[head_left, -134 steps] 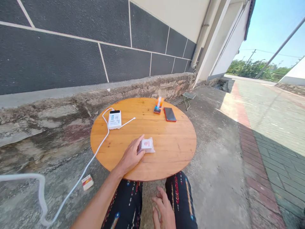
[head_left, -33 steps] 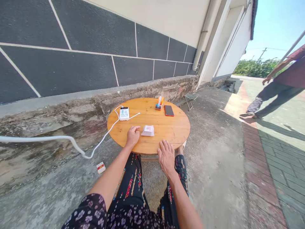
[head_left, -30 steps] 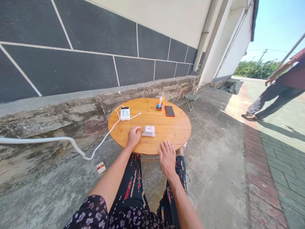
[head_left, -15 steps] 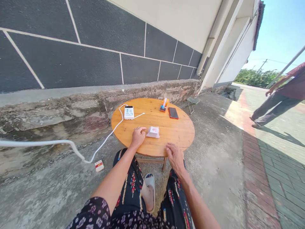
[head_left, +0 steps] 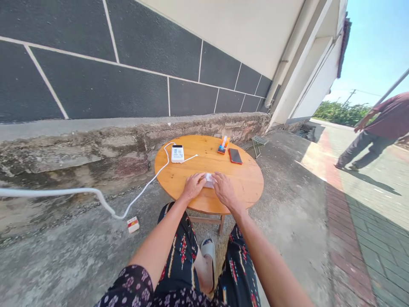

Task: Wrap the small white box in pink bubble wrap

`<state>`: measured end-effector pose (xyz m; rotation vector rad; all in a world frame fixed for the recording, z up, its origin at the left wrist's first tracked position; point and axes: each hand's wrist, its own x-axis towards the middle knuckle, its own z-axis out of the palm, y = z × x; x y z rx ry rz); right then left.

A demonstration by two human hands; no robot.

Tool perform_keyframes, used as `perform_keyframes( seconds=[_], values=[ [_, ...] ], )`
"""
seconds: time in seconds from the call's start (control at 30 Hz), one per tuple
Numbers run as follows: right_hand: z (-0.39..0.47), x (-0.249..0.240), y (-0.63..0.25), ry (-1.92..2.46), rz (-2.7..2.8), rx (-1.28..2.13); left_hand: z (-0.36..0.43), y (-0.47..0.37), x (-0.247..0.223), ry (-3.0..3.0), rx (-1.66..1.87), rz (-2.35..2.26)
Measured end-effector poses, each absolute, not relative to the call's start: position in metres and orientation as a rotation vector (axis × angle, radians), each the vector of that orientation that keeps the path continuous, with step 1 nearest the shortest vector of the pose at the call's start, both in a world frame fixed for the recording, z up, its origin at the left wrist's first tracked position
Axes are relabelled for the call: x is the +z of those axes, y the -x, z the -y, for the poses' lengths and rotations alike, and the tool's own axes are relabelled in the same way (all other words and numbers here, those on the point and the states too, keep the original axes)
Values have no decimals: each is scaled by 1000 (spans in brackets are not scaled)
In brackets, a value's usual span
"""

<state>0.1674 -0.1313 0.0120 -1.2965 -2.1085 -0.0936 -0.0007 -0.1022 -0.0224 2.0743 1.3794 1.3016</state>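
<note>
A small white package in clear plastic wrap lies on the round wooden table, near its front. My left hand is at the package's left side, fingers curled against it. From the right, my right hand closes on the other side, its fingers over the edge. Both hands partly cover the package, and the thumbs are hard to make out.
Behind the hands are a white power bank with a white cable, an orange tape dispenser and a red-edged phone. A folding stool stands beyond the table. A person is at the right.
My right hand has moved from the table's front edge up and left to the package. My left hand has shifted slightly right onto it. The view has turned a little.
</note>
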Motion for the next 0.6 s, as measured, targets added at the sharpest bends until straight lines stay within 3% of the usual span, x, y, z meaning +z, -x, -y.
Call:
perform_keyframes(
  seconds=[0.6],
  values=[
    [99, 27, -191, 1132, 2151, 151, 110, -2, -16, -2099, 1218, -1420]
  ],
)
